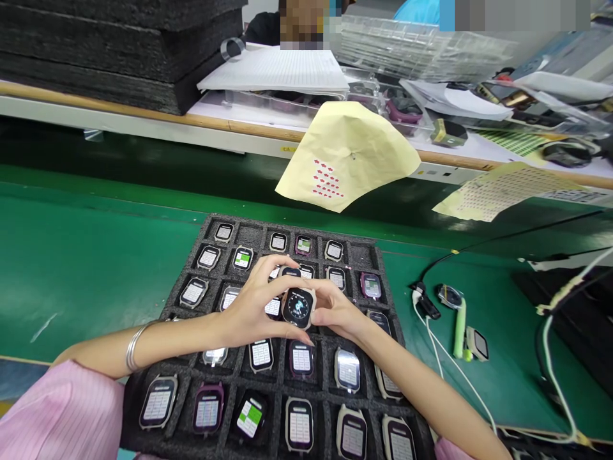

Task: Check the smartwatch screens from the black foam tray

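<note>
My left hand [253,301] and my right hand [335,310] together hold a square smartwatch [297,306] with a lit round dial, gripping it by its edges above the middle of the tray. Beneath them lies a black foam tray [249,223] with a grid of pockets. Several watches [158,401] sit in its pockets, most showing a white grid on their screens and a few showing green. My hands hide the tray's central pockets. A silver bangle [133,350] circles my left wrist, and a pink striped sleeve [62,412] covers my left arm above it.
A green work surface [81,287] runs under the tray. To its right lie a white cable, a charger [450,296], a green stick [460,329] and a loose watch [477,344]. Yellow paper [347,150] hangs over the far edge. Black foam stacks [110,45] stand behind.
</note>
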Motion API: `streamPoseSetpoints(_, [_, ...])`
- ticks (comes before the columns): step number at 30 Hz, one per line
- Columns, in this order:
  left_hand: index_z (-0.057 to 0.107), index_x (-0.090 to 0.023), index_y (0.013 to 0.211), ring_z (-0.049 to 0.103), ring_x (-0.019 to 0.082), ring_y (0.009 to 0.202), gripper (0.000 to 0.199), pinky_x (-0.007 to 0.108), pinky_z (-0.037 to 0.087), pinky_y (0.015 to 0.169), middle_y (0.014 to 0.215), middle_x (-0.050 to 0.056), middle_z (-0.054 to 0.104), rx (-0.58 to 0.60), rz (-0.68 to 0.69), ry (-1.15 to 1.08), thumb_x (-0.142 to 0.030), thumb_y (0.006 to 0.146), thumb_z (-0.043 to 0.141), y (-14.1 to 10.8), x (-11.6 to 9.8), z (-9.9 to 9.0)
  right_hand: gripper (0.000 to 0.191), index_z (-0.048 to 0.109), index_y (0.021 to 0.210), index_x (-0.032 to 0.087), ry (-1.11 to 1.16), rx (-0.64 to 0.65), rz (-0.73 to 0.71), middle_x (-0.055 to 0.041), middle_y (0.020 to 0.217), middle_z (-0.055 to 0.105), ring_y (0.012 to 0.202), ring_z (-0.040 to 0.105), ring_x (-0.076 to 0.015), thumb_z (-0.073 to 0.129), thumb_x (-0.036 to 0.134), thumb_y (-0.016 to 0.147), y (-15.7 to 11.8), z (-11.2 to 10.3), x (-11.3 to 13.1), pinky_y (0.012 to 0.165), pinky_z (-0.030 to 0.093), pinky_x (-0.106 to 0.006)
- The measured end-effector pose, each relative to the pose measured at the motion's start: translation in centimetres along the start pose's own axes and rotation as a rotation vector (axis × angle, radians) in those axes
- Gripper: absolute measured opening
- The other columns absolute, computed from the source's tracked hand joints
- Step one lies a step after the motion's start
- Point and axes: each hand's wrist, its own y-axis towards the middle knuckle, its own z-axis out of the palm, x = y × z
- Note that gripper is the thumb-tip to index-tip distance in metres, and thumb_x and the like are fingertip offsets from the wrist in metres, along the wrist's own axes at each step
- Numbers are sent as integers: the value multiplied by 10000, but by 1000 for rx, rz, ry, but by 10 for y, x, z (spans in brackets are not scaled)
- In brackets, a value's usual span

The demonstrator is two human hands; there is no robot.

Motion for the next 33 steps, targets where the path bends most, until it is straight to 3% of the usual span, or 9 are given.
streamPoseSetpoints(17, [554, -271, 1182, 383, 294, 1224, 630, 479, 354, 1048, 1259, 101, 420, 6, 52, 32, -491, 640, 788, -1, 0, -1, 421, 713, 1004, 152, 8, 33, -24, -45, 878, 645, 774, 596, -167, 846, 368, 668, 0, -2, 0, 705, 464, -254])
streamPoseSetpoints(23, [561, -259, 1145, 386, 295, 1220, 591, 475, 359, 1042, 1247, 102, 420, 1, 41, 30, -483, 647, 787, -1, 1, -1, 359, 706, 963, 155, -11, 55, -55, -27, 791, 626, 809, 579, -178, 815, 390, 715, 1, 0, 0, 742, 457, -267])
streamPoseSetpoints(29, [544, -268, 1186, 394, 293, 1216, 626, 473, 357, 1042, 1253, 102, 421, 9, 54, 38, -489, 651, 782, -1, 1, 0, 457, 676, 1042, 163, 8, 51, 13, -37, 893, 631, 810, 596, -181, 833, 391, 677, -1, -3, -2, 718, 471, -272])
streamPoseSetpoints(33, [555, -251, 1180, 391, 287, 1219, 626, 459, 356, 1045, 1254, 106, 421, 2, 52, 38, -487, 647, 784, -1, 1, 0, 419, 684, 1036, 166, 6, 69, -18, -32, 899, 632, 819, 590, -172, 821, 382, 704, -1, -3, 0, 742, 462, -271])
